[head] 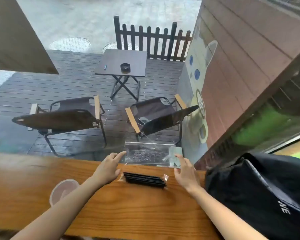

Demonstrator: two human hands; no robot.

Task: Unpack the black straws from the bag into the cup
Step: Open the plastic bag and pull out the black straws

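A clear plastic bag holding a bundle of black straws (144, 180) lies flat on the wooden counter (128, 213) between my hands. My left hand (107, 168) hovers just left of the bag, fingers spread, holding nothing. To the right of the bag my right hand (185, 174) is also open with fingers apart. A clear plastic cup (63, 191) stands on the counter to the left, partly hidden behind my left forearm.
A clear acrylic sign stand (152, 154) stands at the counter's far edge, just beyond my fingertips. A large black bag (260, 196) fills the counter's right end. Beyond the glass lie a deck with two folding chairs and a small table.
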